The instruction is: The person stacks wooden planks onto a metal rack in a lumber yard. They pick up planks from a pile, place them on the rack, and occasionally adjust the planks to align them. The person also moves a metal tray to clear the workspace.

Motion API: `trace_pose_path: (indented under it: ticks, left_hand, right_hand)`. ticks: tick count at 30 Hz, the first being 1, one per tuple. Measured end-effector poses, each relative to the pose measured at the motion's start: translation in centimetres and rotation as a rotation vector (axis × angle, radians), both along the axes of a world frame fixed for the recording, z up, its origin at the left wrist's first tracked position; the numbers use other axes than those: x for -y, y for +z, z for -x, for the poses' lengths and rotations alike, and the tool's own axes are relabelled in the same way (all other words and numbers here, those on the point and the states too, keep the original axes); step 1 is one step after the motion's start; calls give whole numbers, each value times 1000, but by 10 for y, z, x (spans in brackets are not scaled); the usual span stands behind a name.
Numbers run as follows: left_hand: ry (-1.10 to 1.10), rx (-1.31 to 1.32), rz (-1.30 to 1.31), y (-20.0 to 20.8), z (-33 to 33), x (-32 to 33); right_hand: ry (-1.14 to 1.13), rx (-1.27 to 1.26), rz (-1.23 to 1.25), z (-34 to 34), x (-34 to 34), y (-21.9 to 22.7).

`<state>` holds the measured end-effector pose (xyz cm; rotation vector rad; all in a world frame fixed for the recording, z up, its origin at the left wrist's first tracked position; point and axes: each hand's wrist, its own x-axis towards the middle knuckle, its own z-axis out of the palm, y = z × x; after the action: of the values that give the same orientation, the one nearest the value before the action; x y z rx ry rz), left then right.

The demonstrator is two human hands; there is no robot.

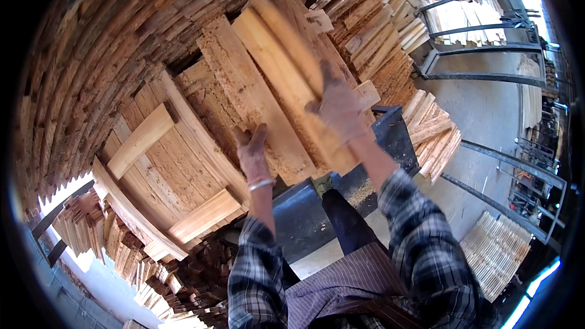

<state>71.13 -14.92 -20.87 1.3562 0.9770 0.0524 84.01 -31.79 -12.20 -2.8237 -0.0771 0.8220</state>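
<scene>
My right hand [339, 109], in a pale, dirty work glove, grips a smooth yellowish wooden plank [280, 61]; its thumb and fingers are apart across the wood, slightly blurred. Beside that plank on the left lies a wider, rougher board [253, 94] with sawdust on it. My left hand [252, 153], gloved too with a light band at the wrist, rests on the rough board's near left edge, its fingers stretched out. Both boards slope from upper left to lower right, on top of other sawdust-covered planks. The undersides of the boards are hidden.
Left of my hands lies a slatted wooden panel [164, 170] with crosspieces. A tall wall of stacked boards [122, 42] curves along the upper left. A black metal surface [304, 213] is near my legs. More planks [378, 30] and metal frames [481, 76] stand at the right.
</scene>
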Motion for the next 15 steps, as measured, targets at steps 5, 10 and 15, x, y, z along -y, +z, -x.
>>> trace_pose_path:
  ticks: [5, 10, 15]
  left_hand:
    - [36, -198, 155, 6, -37, 31]
    - [-29, -116, 102, -38, -23, 20]
    - [113, 79, 351, -72, 4, 8]
  right_hand:
    - [108, 222, -129, 55, 8, -47]
    - [-60, -6, -368, 38, 14, -41]
    - [-126, -132, -409, 22, 9, -1]
